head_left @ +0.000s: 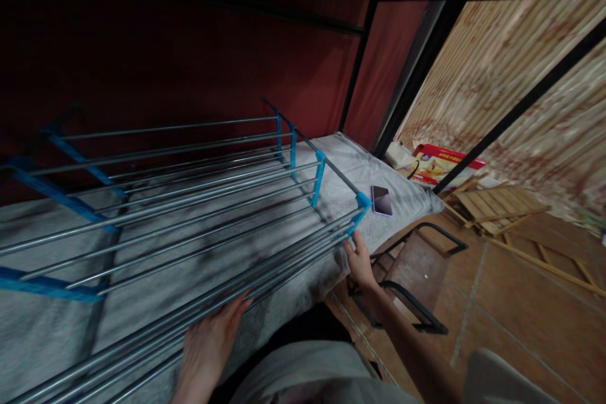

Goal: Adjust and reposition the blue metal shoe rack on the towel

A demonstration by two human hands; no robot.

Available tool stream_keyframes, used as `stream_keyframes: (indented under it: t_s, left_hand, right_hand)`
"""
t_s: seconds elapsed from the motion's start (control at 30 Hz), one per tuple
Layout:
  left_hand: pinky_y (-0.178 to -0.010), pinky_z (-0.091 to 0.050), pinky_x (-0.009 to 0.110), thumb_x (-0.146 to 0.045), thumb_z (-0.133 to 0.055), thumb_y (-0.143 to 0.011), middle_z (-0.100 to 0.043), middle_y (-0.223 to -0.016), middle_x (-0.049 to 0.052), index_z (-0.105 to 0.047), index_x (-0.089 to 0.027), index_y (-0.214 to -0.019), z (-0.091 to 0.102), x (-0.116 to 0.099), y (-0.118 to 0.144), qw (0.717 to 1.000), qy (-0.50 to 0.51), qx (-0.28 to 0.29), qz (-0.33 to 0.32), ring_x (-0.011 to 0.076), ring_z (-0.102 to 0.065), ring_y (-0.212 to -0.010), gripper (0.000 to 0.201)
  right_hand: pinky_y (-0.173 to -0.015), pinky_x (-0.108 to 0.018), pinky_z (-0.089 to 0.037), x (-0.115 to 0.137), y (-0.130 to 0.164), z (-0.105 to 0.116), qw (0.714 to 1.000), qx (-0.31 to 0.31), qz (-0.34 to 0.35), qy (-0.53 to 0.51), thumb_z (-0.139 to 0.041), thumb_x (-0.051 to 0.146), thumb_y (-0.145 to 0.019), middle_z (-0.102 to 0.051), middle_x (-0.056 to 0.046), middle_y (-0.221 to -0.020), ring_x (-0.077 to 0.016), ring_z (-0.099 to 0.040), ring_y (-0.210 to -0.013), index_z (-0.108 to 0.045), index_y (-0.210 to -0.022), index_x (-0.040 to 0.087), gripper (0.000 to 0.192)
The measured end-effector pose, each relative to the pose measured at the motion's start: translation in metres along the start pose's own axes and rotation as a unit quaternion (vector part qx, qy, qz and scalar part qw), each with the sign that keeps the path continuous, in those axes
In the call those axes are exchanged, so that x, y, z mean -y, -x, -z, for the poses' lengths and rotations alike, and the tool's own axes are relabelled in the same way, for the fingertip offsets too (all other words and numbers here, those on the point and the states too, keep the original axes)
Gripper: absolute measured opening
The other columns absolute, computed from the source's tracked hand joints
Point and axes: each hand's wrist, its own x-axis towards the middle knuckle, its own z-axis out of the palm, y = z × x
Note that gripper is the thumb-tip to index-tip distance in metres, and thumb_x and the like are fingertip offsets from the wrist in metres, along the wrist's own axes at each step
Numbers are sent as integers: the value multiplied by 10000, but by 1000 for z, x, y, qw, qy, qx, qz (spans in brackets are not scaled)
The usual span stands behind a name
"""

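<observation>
Rack (189, 199) stands on the grey cloth (341, 151), front rods (227, 293) along its near edge; the right hand (360, 262) grips one end, the left hand (208, 341) touches rods, closure unclear; uneven pulling could tip it off.

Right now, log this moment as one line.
left hand: at front metal rods | right hand: at blue corner bracket | rack: on gray cloth | phone: lying on cloth

The rack rods (293, 259) look like smooth, shiny metal, the rack brackets (319, 178) matt plastic. The sheet (338, 154) is matt cloth; the phone screen (381, 199) looks glossy, the slatted panel (499, 207) dull wood.
</observation>
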Motion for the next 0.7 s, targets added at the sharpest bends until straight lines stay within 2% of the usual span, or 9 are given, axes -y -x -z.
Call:
stream_keyframes:
  t_s: [0.13,0.23,0.3,0.47,0.7]
  left_hand:
    - [-765,-569,366,-314,-429,-1013,-762,-1105,57,-624,-304,-1338,1,0,0,1000,0,-2,2,288,-742,-944,379]
    - [-713,-564,354,-297,-422,-1005,-776,-1044,67,-667,-279,-1288,1,2,0,1000,-15,1,7,290,-751,-885,374]
    - [-675,-559,340,-301,-432,-996,-782,-1008,70,-682,-280,-1268,-1,5,0,1000,-18,-14,0,285,-754,-847,370]
    - [-656,-559,335,-336,-433,-990,-784,-1011,63,-667,-305,-1288,-8,11,1,997,-7,-69,-36,271,-754,-805,380]
    - [-679,-559,315,-303,-465,-975,-784,-1025,47,-672,-330,-1276,-5,10,1,998,11,-61,-31,252,-754,-824,366]
  right_hand:
    - [-1062,-448,-432,3,-6,-4,1000,15,-9,-4,-525,414,-883,-661,-103,-1227,-250,-599,-1159,-596,-1170,201,365]
    - [-938,-402,-495,6,-5,-2,999,21,-20,32,-540,446,-879,-708,-83,-1052,-235,-652,-973,-613,-1078,195,329]
    - [-885,-380,-503,8,-4,-1,998,24,-22,56,-536,453,-880,-713,-75,-994,-230,-654,-916,-616,-1062,190,330]
    - [-866,-381,-497,12,-3,0,996,28,-16,87,-505,398,-879,-723,-85,-1008,-245,-662,-933,-620,-1094,177,329]
    - [-904,-389,-504,15,-1,-1,996,43,-17,80,-504,375,-879,-730,-98,-1047,-252,-674,-982,-620,-1155,172,362]
